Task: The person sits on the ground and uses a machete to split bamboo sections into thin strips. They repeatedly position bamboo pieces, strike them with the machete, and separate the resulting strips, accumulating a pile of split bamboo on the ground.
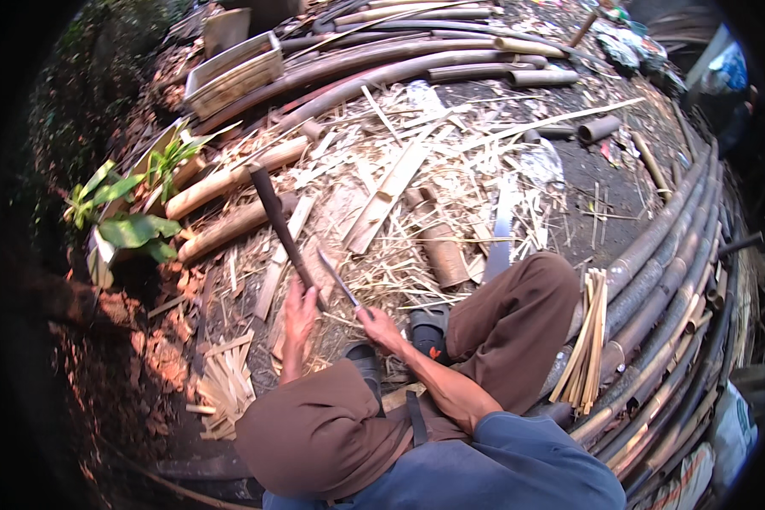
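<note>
I see little of the handle of the knife, since my right hand is clenched around it; the thin, slightly curved blade points forward and left. Just left of it, a dark, round bamboo pole slants over the litter, its near end at my left hand. Those fingers are by it, but I cannot tell whether they grip. My right knee cuts off the near end of a flat metal saw. Pale, stringy shavings cover the ground, around a smooth split slat and a brown bamboo tube.
</note>
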`<state>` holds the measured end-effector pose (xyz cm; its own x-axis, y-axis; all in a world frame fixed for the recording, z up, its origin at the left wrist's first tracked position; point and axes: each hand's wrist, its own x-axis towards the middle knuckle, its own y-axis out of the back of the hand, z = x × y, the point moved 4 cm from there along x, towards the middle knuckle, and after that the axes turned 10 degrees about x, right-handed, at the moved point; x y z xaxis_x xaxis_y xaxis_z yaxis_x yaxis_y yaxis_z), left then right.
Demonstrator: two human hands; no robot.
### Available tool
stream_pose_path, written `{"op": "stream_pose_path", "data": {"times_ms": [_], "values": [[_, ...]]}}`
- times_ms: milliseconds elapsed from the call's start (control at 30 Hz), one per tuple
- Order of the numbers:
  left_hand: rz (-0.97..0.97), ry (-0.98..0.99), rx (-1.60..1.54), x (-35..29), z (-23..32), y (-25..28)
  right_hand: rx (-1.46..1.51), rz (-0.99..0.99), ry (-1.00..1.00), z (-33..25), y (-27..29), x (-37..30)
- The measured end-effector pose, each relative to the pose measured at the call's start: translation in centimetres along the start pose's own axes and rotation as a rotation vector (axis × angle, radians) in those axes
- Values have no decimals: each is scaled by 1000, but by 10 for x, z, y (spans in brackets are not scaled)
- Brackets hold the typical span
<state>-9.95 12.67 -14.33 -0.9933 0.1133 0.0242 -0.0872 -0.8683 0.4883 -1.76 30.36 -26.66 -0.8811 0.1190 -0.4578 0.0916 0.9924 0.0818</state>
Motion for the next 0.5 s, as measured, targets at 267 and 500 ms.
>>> {"op": "stream_pose_path", "data": {"times_ms": [267,500], "values": [[-452,647,-658,-88,-23,86,391,-130,-129,9,-24,-8],[79,502,-1179,-124,-1,165,149,-175,141,3,-23,-15]]}}
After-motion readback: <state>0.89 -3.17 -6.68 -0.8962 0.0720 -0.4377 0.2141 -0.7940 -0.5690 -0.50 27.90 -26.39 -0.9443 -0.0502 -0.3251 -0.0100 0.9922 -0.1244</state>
